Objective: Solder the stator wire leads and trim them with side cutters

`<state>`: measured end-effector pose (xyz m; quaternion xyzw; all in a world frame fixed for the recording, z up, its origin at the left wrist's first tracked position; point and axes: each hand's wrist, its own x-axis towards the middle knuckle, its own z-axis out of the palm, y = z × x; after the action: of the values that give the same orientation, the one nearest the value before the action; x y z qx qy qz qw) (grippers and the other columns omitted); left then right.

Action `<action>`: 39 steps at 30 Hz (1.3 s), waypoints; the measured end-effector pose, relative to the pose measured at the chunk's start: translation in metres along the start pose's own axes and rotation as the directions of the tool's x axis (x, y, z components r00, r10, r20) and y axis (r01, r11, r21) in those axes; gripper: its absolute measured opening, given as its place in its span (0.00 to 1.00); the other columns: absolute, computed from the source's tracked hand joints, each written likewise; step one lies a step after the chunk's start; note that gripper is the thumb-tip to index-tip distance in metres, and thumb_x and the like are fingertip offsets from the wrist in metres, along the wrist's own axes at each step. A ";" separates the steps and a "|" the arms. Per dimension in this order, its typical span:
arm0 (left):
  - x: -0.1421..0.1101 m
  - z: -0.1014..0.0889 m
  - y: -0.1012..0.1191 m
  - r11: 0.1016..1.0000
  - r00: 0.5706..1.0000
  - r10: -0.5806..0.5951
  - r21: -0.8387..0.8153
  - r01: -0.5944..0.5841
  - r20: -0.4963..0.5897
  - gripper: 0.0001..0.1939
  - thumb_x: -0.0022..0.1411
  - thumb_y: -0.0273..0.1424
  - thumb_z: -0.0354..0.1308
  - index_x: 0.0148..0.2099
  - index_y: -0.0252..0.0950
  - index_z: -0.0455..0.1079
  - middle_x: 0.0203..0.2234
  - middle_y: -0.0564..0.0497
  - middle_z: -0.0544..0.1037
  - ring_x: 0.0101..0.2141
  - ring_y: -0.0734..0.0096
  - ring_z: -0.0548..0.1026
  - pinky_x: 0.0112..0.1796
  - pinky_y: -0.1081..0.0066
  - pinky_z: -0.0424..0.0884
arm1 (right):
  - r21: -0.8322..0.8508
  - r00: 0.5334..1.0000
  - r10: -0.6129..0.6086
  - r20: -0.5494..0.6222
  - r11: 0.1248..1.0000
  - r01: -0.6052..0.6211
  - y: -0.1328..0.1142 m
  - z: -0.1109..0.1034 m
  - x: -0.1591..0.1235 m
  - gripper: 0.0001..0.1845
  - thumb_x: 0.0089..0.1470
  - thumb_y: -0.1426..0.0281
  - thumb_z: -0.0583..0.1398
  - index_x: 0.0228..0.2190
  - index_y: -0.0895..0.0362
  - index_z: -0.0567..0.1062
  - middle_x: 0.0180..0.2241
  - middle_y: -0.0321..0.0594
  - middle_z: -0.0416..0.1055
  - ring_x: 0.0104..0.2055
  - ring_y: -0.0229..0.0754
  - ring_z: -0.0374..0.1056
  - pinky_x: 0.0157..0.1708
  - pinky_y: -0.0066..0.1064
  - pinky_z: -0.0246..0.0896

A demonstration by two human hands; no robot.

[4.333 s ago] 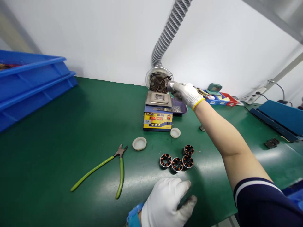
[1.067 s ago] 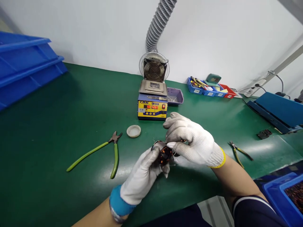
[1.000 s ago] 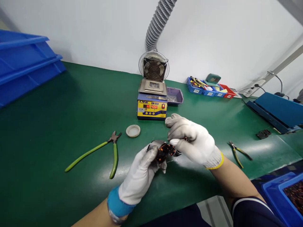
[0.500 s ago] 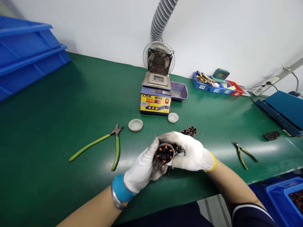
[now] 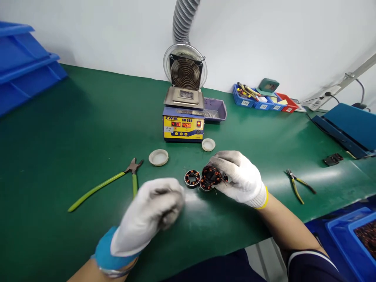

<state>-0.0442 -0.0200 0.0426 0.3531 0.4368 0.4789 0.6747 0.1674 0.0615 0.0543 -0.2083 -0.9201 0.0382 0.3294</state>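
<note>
My right hand (image 5: 239,176), in a white glove, grips a small motor stator (image 5: 211,176) with black slots and orange copper windings. The stator is tilted, and its far side is hidden behind my fingers. Just below it, partly covered, is another stator (image 5: 205,186). To the left, a silver-rimmed stator (image 5: 192,178) lies face up on the green table. My left hand (image 5: 155,207), also gloved, is in front of the green-handled cutting pliers (image 5: 132,168), hiding part of one handle. Its fingers look curled but are smeared by motion, so whether they hold anything is unclear.
A yellow-blue solder pot (image 5: 184,127) stands at the back under a fan and hose, beside a purple tray (image 5: 215,110). Two shallow white dishes (image 5: 158,157) sit before it. Smaller pliers (image 5: 299,186) lie right. Blue crates (image 5: 26,66) stand left, with small bins (image 5: 245,101) behind.
A second ago both hands were together on the stators. Now my left hand has let go and moved left toward the large pliers. My right hand keeps a stator, and one lies apart on the table.
</note>
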 end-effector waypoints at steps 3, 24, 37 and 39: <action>0.008 0.001 -0.002 0.991 0.966 0.137 0.019 -0.136 -0.221 0.16 0.49 0.43 0.65 0.26 0.35 0.71 0.15 0.54 0.66 0.16 0.77 0.60 0.15 0.78 0.55 | 0.027 1.000 -0.016 0.008 1.000 0.016 0.000 0.002 -0.002 0.26 0.51 0.73 0.57 0.53 0.56 0.63 0.45 0.47 0.70 0.49 0.48 0.68 0.45 0.41 0.69; 0.008 0.024 -0.019 0.987 0.982 0.032 0.159 -0.002 -0.186 0.14 0.50 0.37 0.66 0.24 0.35 0.67 0.15 0.55 0.66 0.15 0.79 0.62 0.16 0.78 0.59 | 0.052 0.999 0.039 -0.031 0.998 -0.037 -0.007 0.010 -0.002 0.25 0.49 0.76 0.60 0.50 0.57 0.66 0.42 0.47 0.71 0.46 0.48 0.68 0.47 0.43 0.67; 0.006 0.019 -0.011 0.943 0.875 0.151 -0.198 -0.267 -0.460 0.11 0.51 0.37 0.66 0.31 0.37 0.72 0.19 0.55 0.72 0.19 0.76 0.68 0.17 0.77 0.65 | -0.146 0.953 0.249 -0.171 0.950 -0.275 0.020 0.003 0.001 0.26 0.44 0.71 0.63 0.47 0.55 0.68 0.45 0.45 0.69 0.47 0.49 0.67 0.45 0.42 0.67; 0.004 0.023 -0.018 0.966 0.903 0.138 -0.147 -0.213 -0.406 0.13 0.53 0.40 0.66 0.33 0.36 0.72 0.20 0.54 0.73 0.20 0.74 0.69 0.18 0.76 0.67 | -0.221 0.943 0.314 -0.110 0.917 -0.331 0.040 0.002 0.008 0.25 0.43 0.70 0.64 0.46 0.57 0.69 0.49 0.47 0.67 0.50 0.51 0.66 0.49 0.42 0.65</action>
<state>-0.0160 -0.0231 0.0345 0.2227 0.4822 0.6378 0.5578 0.1754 0.1015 0.0494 -0.3962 -0.8585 -0.0255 0.3245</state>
